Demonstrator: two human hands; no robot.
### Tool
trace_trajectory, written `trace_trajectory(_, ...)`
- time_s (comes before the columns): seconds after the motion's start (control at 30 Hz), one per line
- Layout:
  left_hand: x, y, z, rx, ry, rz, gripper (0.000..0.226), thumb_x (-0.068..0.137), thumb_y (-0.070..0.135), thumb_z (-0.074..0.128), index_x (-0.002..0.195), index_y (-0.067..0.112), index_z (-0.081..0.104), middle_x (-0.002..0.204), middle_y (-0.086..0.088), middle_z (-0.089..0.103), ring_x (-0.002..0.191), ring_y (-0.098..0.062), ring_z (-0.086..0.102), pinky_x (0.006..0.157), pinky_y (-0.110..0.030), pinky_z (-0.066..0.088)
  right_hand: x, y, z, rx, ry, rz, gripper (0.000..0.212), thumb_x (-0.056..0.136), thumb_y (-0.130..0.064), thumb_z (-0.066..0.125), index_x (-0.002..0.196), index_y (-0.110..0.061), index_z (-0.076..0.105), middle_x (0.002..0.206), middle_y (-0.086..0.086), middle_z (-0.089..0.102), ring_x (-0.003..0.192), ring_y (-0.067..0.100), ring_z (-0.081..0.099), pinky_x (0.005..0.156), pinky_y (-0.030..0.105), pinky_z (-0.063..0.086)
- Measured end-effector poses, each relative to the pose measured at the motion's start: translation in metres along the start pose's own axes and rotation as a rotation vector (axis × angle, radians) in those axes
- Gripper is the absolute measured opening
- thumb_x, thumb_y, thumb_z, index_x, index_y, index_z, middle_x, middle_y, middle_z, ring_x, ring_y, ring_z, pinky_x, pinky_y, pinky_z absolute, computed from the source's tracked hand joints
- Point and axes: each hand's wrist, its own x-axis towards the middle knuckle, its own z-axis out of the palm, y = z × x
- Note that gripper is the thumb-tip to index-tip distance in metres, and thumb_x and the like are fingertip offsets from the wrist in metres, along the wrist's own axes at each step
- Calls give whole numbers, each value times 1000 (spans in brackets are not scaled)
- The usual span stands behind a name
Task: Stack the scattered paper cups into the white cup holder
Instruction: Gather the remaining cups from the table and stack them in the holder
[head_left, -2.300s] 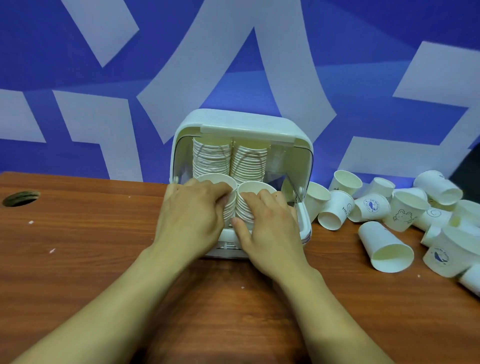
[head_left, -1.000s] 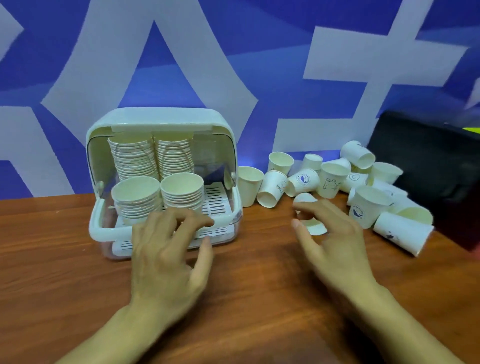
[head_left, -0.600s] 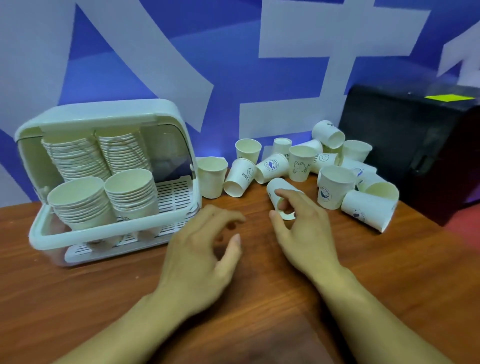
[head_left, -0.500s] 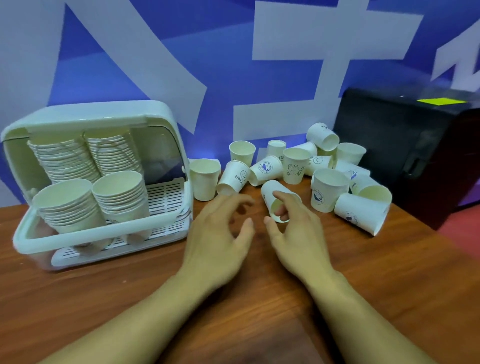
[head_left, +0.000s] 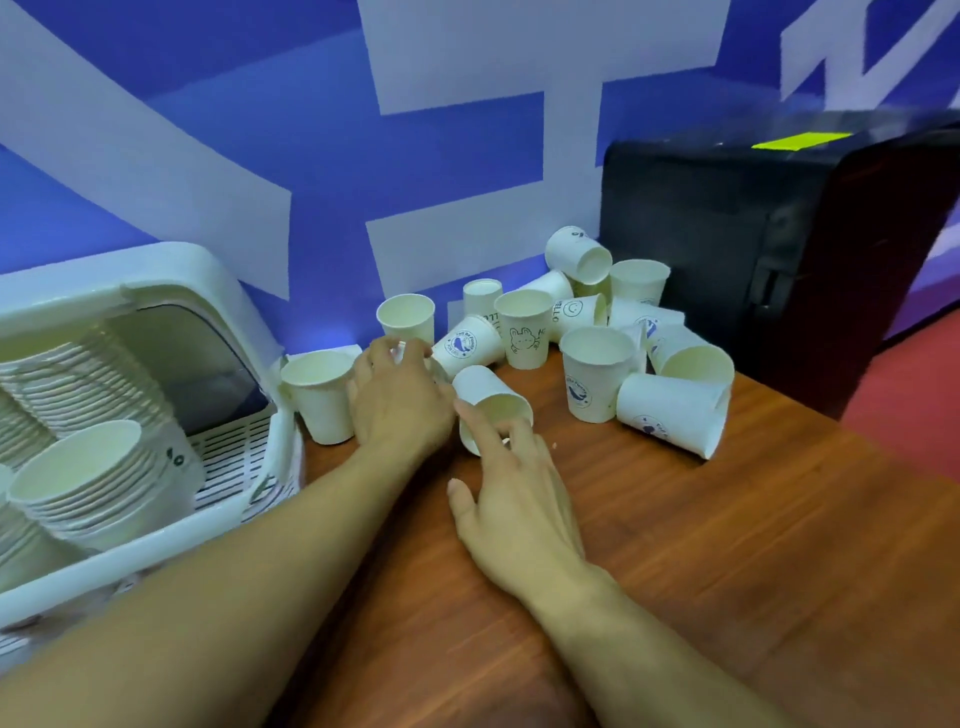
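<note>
Head cam, R hand (head_left: 514, 501) touching tipped paper cup (head_left: 488, 397), woodgrain table (head_left: 727, 551)

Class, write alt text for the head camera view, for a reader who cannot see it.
Two bare hands reach into a heap of white paper cups on a brown wooden table; the right hand touches a tipped cup, the left hand is beside it. A white plastic cup holder with stacked cups stands at left.
</note>
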Motion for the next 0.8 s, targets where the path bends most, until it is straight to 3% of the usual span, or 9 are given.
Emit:
trace_trajectory(0.23,5,4,3,60,-149,1,51,82,32,59,129,30,43,143,-5,30,122,-33,30,87,-43,45,0,0,0,-2,-14,10,73,89,-33,59,150,-39,20,126,1,42,110,23,45,99,38,40)
trace_trajectory(0.4,-8,10,-4,116,-196,80,61,79,41,62,133,36,33,140,2,31,114,-32,33,72,-38,41,0,-1,-2,-6,-59,37,69,88,-33,60,149,-31,27,133,-2,42,120,22,42,103,37,35)
trace_trajectory(0.67,-40,9,-9,121,-118,76,69,82,55,55,139,32,25,136,-5,29,110,-36,40,73,-38,42,1,-4,-5,-37,-71,77,51,81,-23,59,131,-21,48,131,-1,46,117,25,43,100,38,39)
trace_trajectory(0.8,-64,7,-19,30,-74,78,62,83,57,53,135,34,29,131,0,30,111,-30,41,73,-35,39,-1,-4,-8,-81,-123,105,55,80,-22,57,134,-23,46,142,-4,37,129,24,33,102,35,34)
